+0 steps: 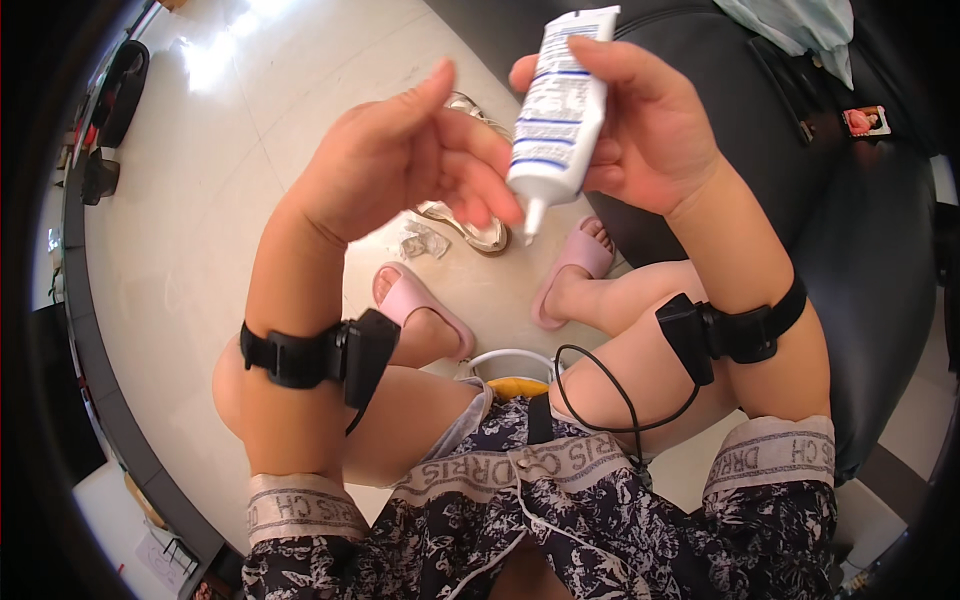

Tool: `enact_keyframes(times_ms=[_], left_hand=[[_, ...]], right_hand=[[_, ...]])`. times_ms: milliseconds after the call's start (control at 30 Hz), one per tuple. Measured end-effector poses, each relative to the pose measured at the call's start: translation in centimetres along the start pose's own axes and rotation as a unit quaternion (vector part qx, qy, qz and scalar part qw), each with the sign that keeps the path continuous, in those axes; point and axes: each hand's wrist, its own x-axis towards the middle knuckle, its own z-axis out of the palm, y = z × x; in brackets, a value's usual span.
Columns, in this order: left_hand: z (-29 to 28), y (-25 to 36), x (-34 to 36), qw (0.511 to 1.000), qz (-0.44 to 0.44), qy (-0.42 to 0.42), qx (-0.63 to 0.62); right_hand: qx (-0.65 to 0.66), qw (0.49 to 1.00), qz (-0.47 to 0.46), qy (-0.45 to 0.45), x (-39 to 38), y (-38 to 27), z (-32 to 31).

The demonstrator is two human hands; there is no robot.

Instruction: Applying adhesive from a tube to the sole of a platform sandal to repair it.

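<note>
My right hand grips a white squeeze tube with blue lines and printed text. The tube is tilted, its narrow white nozzle pointing down, and I cannot see a cap on it. Beside the tube is my left hand, palm turned toward it with thumb raised and fingers spread and half bent. Whether its fingertips touch the tube's lower end I cannot tell. Below the hands, a pale shoe lies on the floor, partly hidden by my left fingers, and another shoe shows behind them.
Crumpled clear wrapping lies on the tiled floor near my pink slippers. To the right stands a black sofa with a pale cloth and a small picture card. A black cable loops over my leg.
</note>
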Motion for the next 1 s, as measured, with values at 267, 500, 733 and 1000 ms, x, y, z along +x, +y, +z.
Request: enact_keyframes(times_ms=[267,500,733,1000], left_hand=[[-10.5,-19.1,0.5,0.637,-0.336,0.215,0.659],[-9.7,-29.6,3.0,0.768,-0.241,0.394,0.444],[-12.5,-30.0,3.3,0.855,-0.143,0.43,0.251],[-8.3,-17.1,1.5,0.863,0.081,0.428,-0.254]], right_hand=[[0.14,0.988,0.001,-0.06,-0.1,-2.4,-2.5],[0.184,0.981,-0.051,0.008,-0.1,-3.5,-2.1],[0.212,0.97,-0.118,-0.015,-0.3,-3.4,-2.3],[0.111,0.979,-0.169,0.025,-0.7,-3.8,-1.8]])
